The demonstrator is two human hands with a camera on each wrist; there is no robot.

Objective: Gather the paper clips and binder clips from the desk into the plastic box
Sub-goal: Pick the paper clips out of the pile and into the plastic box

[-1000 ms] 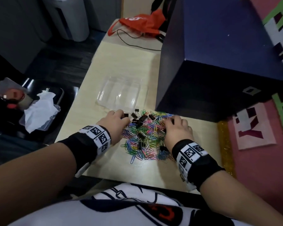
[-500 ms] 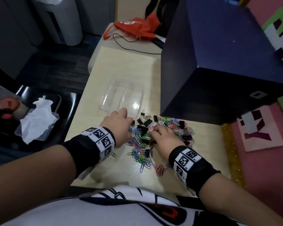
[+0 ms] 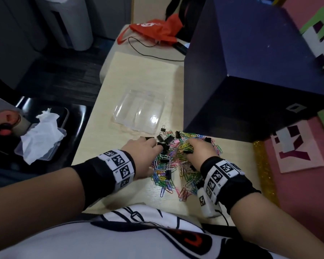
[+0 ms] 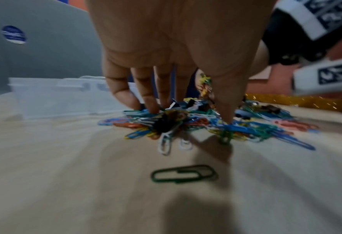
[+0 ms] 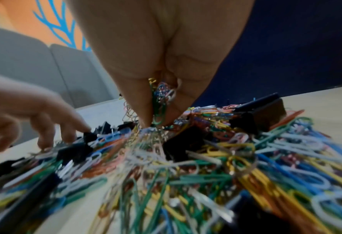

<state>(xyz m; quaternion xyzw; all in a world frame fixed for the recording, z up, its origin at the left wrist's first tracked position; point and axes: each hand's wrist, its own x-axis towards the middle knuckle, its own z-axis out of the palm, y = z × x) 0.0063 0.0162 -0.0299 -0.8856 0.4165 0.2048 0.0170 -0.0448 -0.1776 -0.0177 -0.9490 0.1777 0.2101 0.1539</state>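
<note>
Coloured wire paper clips (image 3: 173, 171) lie in one loose heap on the pale wooden table (image 3: 138, 75), far too many and too tangled for you to count, with black binder clips (image 3: 167, 140) mixed in; about ten of these show from your head view, though some may be buried. One dark green paper clip (image 4: 183, 174) sits alone on the bare wood, apart from the heap on the side nearest you. Your left hand (image 3: 141, 154) rests at the heap's left edge, its fingers (image 4: 146, 95) spread, fairly straight, tips pressing down on the clips without closing round any. Your right hand (image 3: 199, 153) is on the heap's far right part, and its fingers (image 5: 138, 101) are curled together, pinching a small bunch of paper clips that sticks out between thumb and fingertips. One clear plastic box (image 3: 139, 111) stands on the table just beyond the heap, nearly touching the farthest binder clip, and nothing shows inside it. One large dark blue box (image 3: 251, 75) stands right of it, with the heap running up to its near corner.
</note>
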